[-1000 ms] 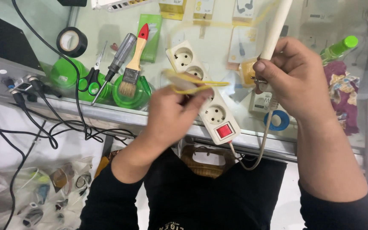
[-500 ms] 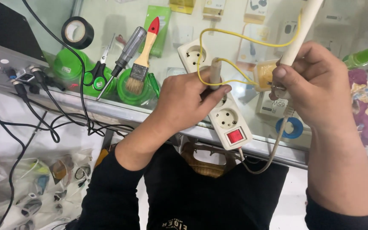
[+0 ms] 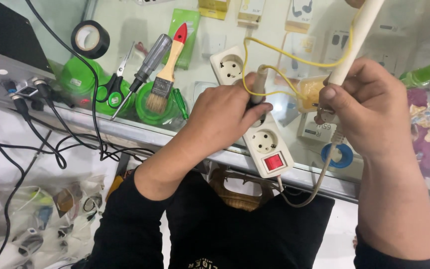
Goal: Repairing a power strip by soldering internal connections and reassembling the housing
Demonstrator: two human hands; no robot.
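Since the earlier frame the yellow wire (image 3: 274, 67) has opened from a tight bunch into a wide loop, and both hands sit lower and nearer.

The left hand (image 3: 222, 117) has its grip closed on a slim grey tool (image 3: 259, 84), apparently a soldering iron, whose tip meets the wire over the white power strip (image 3: 255, 124). The right hand (image 3: 369, 112) grips a white tube (image 3: 357, 42) running up out of view, and seems to pinch a small yellowish part (image 3: 310, 93). The wire looks light, thin and springy, likely to flick loose, so it is best held close to the joint. Count: one wire, one strip with three sockets showing and one red switch (image 3: 273, 162). On the glass surface (image 3: 140, 132) at far left lie one black tape roll (image 3: 90, 39), one scissors (image 3: 115, 84), one large screwdriver (image 3: 148, 65) and one paintbrush (image 3: 167, 65).
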